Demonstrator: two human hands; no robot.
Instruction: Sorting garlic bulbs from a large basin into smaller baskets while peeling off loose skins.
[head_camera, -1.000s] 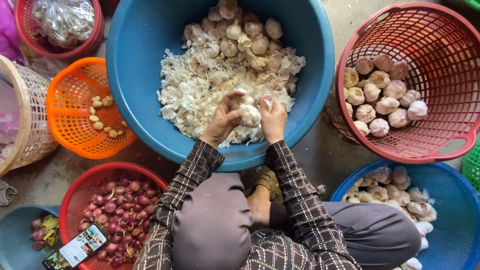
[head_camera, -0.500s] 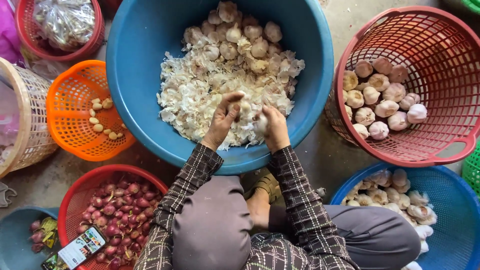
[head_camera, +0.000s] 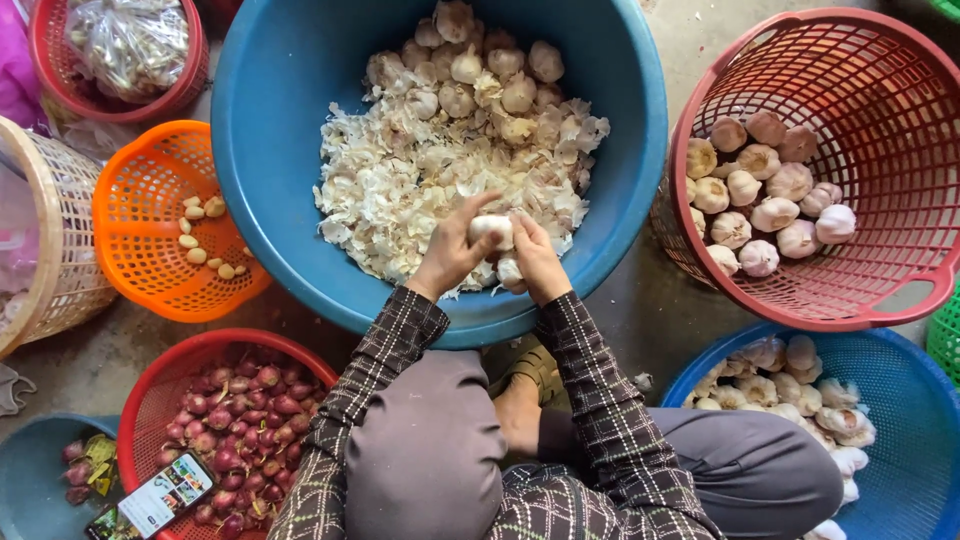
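Observation:
Over the near rim of a big blue tub (head_camera: 270, 150), both my hands grip one white garlic bulb (head_camera: 491, 230). My left hand (head_camera: 452, 250) curls around its left side and my right hand (head_camera: 533, 258) presses on its right side. Inside the tub lie a heap of papery garlic skins (head_camera: 420, 190) and several whole bulbs (head_camera: 480, 70) at the far side. Plaid sleeves cover both my forearms.
A red basket (head_camera: 900, 130) at the right holds garlic bulbs. A blue basket (head_camera: 900, 400) of garlic sits at lower right. An orange basket (head_camera: 150, 190) holds peeled cloves. A red basket (head_camera: 160, 385) of shallots with a phone (head_camera: 150, 497) is at lower left. A wicker basket (head_camera: 60, 250) stands at the left.
My hands have stayed together at the tub's near side, shifting slightly toward me while turning the bulb between them.

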